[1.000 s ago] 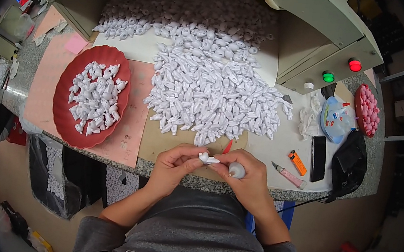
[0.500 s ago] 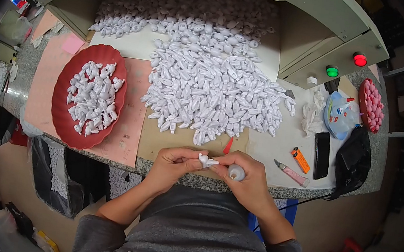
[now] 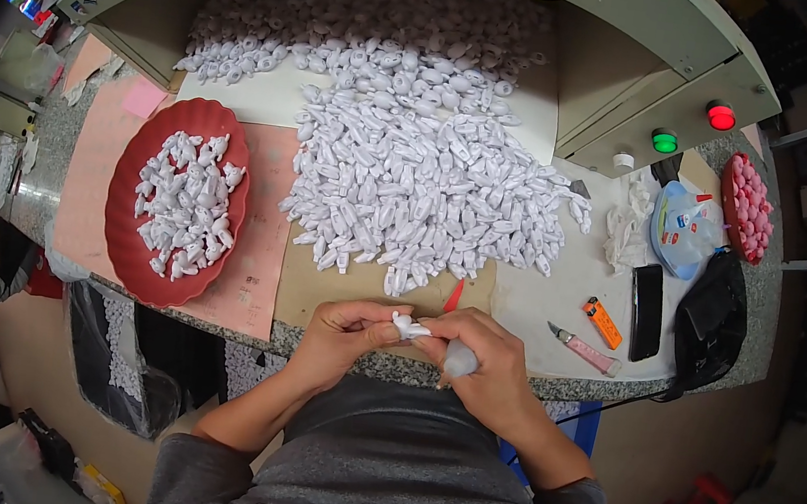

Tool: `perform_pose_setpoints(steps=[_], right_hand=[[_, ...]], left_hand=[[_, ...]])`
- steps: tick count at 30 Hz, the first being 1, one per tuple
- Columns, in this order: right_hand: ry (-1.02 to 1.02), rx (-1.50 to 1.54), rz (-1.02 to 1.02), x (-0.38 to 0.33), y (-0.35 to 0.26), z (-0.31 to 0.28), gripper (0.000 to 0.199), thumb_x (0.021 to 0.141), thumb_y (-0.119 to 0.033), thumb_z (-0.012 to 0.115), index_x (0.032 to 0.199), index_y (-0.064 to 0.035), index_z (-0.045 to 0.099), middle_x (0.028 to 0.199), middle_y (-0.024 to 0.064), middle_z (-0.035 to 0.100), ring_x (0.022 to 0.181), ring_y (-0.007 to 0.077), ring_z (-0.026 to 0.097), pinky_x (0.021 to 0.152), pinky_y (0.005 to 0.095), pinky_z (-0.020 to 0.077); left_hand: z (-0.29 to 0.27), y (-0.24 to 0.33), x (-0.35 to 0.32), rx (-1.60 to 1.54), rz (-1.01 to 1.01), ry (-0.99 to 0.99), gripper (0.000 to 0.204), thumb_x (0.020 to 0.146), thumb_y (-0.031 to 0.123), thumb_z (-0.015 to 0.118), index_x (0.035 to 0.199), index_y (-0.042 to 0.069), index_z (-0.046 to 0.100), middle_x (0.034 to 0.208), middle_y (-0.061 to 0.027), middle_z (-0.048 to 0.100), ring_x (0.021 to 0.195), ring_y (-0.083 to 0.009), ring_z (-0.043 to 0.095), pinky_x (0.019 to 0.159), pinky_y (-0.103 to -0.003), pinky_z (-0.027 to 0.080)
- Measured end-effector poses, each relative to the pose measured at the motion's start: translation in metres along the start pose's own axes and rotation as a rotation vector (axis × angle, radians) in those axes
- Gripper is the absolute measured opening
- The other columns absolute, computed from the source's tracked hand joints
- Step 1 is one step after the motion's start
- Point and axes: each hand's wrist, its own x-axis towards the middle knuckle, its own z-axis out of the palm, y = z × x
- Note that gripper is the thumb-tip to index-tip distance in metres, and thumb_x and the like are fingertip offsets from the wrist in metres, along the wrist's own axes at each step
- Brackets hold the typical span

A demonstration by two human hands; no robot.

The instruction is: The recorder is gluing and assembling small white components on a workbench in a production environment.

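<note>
Near the front edge of the bench, both my hands meet at a small white plastic figurine point(image 3: 408, 327). My left hand point(image 3: 344, 341) is closed, pinching its left end between thumb and fingers. With thumb and forefinger my right hand point(image 3: 493, 362) grips the other end. Tucked in that same hand is a small translucent squeeze bottle point(image 3: 460, 360), its narrow tip pointing down. Beyond my hands spreads a large pile of white plastic pieces point(image 3: 421, 189). To the left, a red scalloped tray point(image 3: 121, 253) holds several white figurines point(image 3: 190, 201).
A grey-green metal hood point(image 3: 641, 39) with red and green lights spans the back. At right lie an orange lighter point(image 3: 602, 323), a tube point(image 3: 585, 349), a phone point(image 3: 646, 312), a black bag point(image 3: 713, 315), a blue dish point(image 3: 666, 234) and a red tray of pink pieces point(image 3: 751, 209).
The squeeze bottle has turned in my right hand, so its tip now points downward. The figurine has been turned slightly between my fingers. Both hands stay in nearly the same place.
</note>
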Motion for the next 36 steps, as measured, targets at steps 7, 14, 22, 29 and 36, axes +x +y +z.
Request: perform_pose_setpoints(steps=[7,14,22,29,36], right_hand=[[0.05,-0.163,-0.247,0.001,0.0,0.003,0.023,0.072,0.002,0.07,0.094,-0.0016,0.063,0.084,0.0109,0.062,0.073,0.0203,0.062,0.059,0.0291,0.0489],[-0.037,0.209,-0.031,0.001,0.0,0.002,0.022,0.074,0.005,0.067,0.095,0.0007,0.063,0.086,0.0091,0.063,0.078,0.016,0.061,0.069,0.0264,0.0483],[0.044,0.21,0.083,0.0,0.002,-0.012,0.021,0.074,0.009,0.059,0.094,0.0024,0.063,0.091,0.0103,0.062,0.084,0.0153,0.059,0.076,0.0258,0.0468],[0.165,0.235,0.094,-0.003,0.021,-0.03,0.02,0.074,0.003,0.066,0.093,0.001,0.063,0.086,0.0082,0.062,0.078,0.0138,0.059,0.071,0.0251,0.0467],[0.14,0.121,0.026,-0.004,0.013,-0.038,0.022,0.076,0.004,0.06,0.098,0.0008,0.062,0.082,0.0036,0.06,0.072,0.0066,0.053,0.064,0.0194,0.0431]], left_hand=[[-0.004,-0.003,-0.002,-0.005,0.057,-0.017,0.024,0.084,0.0,0.059,0.107,-0.003,0.06,0.107,-0.0143,0.061,0.098,-0.0202,0.06,0.084,-0.032,0.05],[-0.005,0.008,-0.006,-0.355,0.042,-0.087,0.025,0.092,0.012,0.051,0.114,-0.001,0.053,0.102,-0.011,0.062,0.091,-0.0178,0.062,0.086,-0.033,0.05],[-0.022,0.033,-0.015,-0.54,0.057,-0.016,0.025,0.095,0.023,0.045,0.112,0.004,0.049,0.095,-0.0094,0.061,0.083,-0.0175,0.062,0.083,-0.037,0.052],[-0.054,0.117,-0.031,0.998,1.004,0.886,0.04,0.079,-0.001,0.06,0.117,-0.002,0.046,0.115,-0.011,0.052,0.104,-0.0203,0.051,0.094,-0.034,0.038],[-0.003,0.154,0.094,1.479,0.983,0.388,0.018,0.072,0.018,0.071,0.088,0.009,0.066,0.085,-0.0051,0.06,0.082,-0.0237,0.053,0.074,-0.034,0.036]])
